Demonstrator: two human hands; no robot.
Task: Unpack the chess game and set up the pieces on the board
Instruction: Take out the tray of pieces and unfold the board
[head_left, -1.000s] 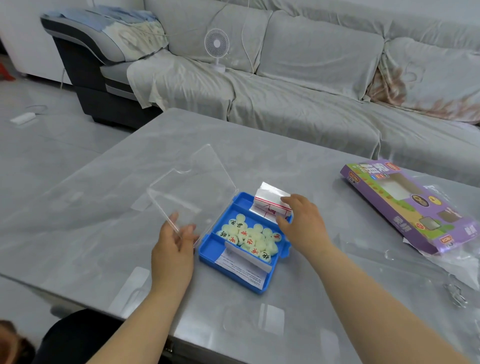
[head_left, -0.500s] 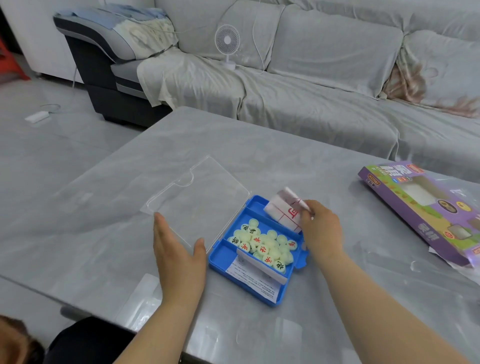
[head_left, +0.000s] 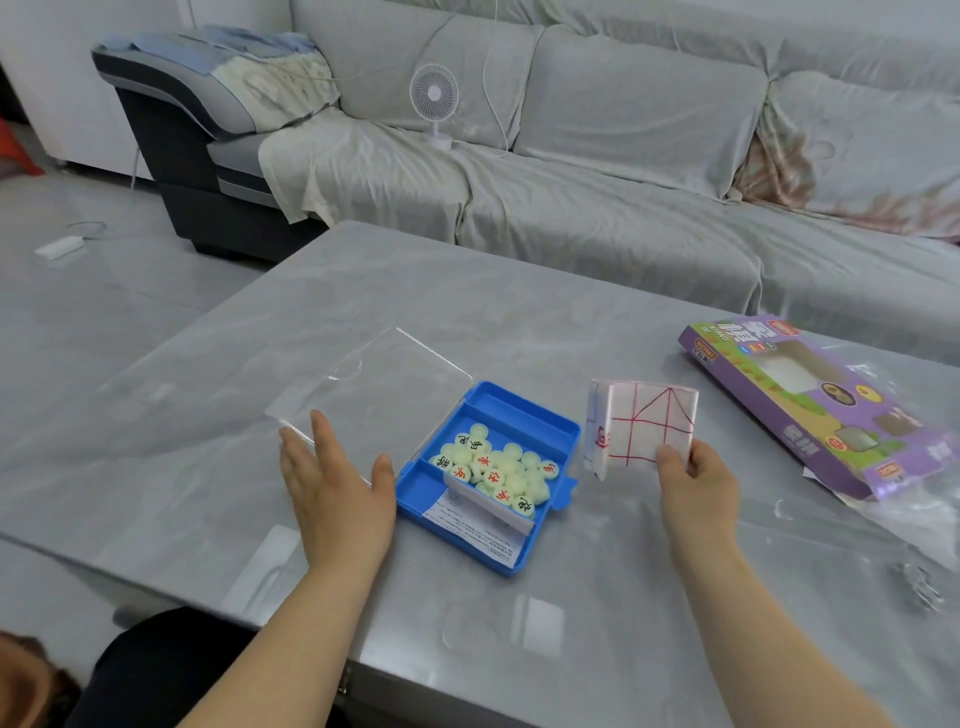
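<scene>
A blue plastic case (head_left: 524, 423) lies open on the grey table (head_left: 467, 291). Its clear lid (head_left: 374, 384) is folded out flat to the left. Several pale green round chess pieces (head_left: 498, 470) with red and black characters fill the middle compartment. A printed leaflet (head_left: 480, 525) sits in the near compartment. My left hand (head_left: 337, 488) rests flat with straight fingers on the near edge of the lid. My right hand (head_left: 693, 486) pinches the folded paper board (head_left: 641, 423), white with red lines, and holds it up to the right of the case.
The purple game box (head_left: 810, 405) lies at the right on a crumpled clear plastic wrap (head_left: 883, 525). Behind the table stands a sofa (head_left: 623, 156) under a grey cover, with a small white fan (head_left: 435, 101) on its seat.
My right hand has lifted the folded paper board out of the case's far compartment and carried it to the right. My left hand has settled flat on the lid's edge.
</scene>
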